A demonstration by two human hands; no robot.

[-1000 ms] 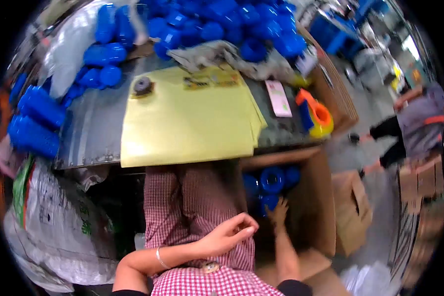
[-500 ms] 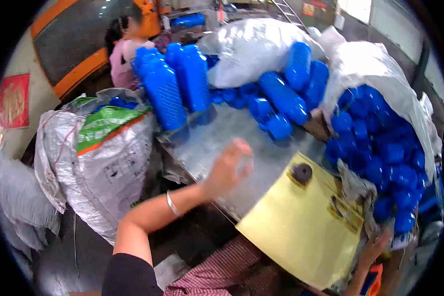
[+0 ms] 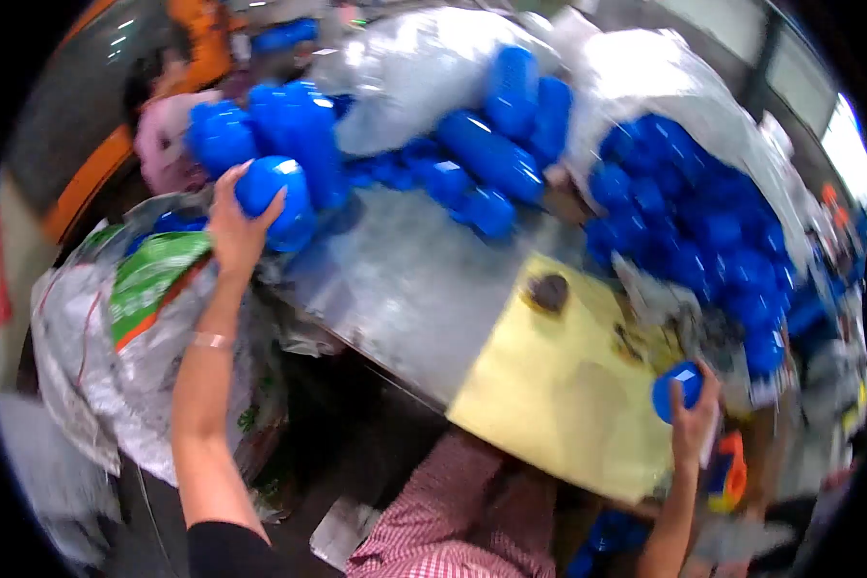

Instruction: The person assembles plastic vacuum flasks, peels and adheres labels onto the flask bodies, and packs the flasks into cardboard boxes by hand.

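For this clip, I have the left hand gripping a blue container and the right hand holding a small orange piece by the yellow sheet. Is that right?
Not quite: the small piece in the right hand is blue, not orange, as the head view shows. It is by the yellow sheet, and the left hand grips a blue container.

Bright glare at upper right, motion blur, and dark curved edges.

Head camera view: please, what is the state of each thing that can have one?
Left hand, fingers around large blue plastic bottle
Right hand, holding small round blue piece
Yellow paper sheet, lying flat
Dark round roll, on the sheet
White woven sack, open at top
Translucent plastic bag, mouth open
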